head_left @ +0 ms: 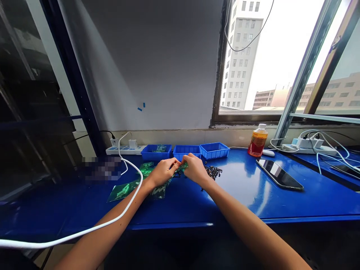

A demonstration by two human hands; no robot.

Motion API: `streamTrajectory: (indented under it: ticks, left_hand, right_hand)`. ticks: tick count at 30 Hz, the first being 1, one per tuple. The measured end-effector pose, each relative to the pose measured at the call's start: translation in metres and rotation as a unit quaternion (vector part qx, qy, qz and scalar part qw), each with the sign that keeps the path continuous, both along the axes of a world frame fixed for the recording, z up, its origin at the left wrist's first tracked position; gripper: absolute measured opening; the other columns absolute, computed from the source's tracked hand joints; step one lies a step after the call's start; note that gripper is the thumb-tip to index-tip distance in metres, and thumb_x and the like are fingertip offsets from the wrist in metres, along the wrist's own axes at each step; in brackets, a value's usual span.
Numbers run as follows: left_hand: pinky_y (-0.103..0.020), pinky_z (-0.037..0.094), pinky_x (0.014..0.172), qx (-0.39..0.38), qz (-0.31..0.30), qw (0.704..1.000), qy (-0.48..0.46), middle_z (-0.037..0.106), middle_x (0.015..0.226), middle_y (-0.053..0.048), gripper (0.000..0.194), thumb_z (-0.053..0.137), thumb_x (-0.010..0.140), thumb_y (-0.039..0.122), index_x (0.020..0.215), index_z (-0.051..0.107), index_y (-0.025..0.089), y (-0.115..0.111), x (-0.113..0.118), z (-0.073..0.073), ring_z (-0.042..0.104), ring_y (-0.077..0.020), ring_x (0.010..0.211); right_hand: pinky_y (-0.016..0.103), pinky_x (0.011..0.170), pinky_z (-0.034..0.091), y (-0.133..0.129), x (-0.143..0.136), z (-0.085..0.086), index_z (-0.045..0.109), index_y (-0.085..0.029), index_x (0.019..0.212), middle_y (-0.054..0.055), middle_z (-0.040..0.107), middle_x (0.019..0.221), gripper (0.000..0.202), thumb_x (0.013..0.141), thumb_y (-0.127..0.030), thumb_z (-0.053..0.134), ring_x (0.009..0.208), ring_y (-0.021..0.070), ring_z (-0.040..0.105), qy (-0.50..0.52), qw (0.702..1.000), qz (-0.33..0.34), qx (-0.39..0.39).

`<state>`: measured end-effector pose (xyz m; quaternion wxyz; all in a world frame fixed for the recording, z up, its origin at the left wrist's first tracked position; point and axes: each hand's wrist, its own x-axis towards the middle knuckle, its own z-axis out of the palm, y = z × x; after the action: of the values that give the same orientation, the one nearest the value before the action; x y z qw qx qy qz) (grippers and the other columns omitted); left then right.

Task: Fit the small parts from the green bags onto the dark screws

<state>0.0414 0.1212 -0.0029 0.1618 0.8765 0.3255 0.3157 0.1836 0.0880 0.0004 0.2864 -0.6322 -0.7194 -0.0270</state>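
Note:
My left hand (164,171) and my right hand (194,167) meet over the middle of the table, fingers pinched together. Between them shows a bit of a small green plastic bag (184,166), gripped by both; the fingers hide most of it. Just right of my right hand lies a pile of dark screws (214,172). A green bag with pale, rod-like pieces (123,191) rests left of my left forearm. More green bags (146,168) lie behind my left wrist, and a clear-looking bag (159,192) sits below that hand.
Three blue bins stand along the wall: a left bin (156,154) with small bags, a middle bin (187,150) and a right bin (215,150). A white cable (129,204) crosses above my left forearm. A drink bottle (258,140) and a phone (279,174) are at right.

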Motion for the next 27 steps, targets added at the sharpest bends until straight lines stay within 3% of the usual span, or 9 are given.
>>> streamTrajectory:
  ticks: [9,27]
  left_hand:
    - [-0.025,0.04,0.063,0.0,0.01,1.0,-0.005,0.062,0.074,-0.002,0.026,0.036,0.077,0.023,0.085,0.06,0.016,-0.0006,0.0012,0.0021,0.055,-0.0157,0.067]
    - [-0.026,0.04,0.064,0.036,0.012,0.999,-0.031,0.06,0.074,-0.002,0.028,0.035,0.083,0.034,0.077,0.056,0.018,0.0001,0.0005,0.0042,0.054,-0.0164,0.068]
  right_hand:
    - [0.025,0.07,0.036,0.0022,0.0025,-0.0007,0.062,-0.018,0.079,0.003,0.051,0.081,0.027,0.064,0.001,0.052,0.077,0.0163,0.048,0.016,0.999,0.001,0.028]
    - [0.023,0.068,0.037,-0.0018,0.0058,0.004,0.061,-0.018,0.081,0.003,0.051,0.083,0.03,0.063,0.002,0.048,0.077,0.0159,0.05,0.037,0.999,-0.003,0.02]
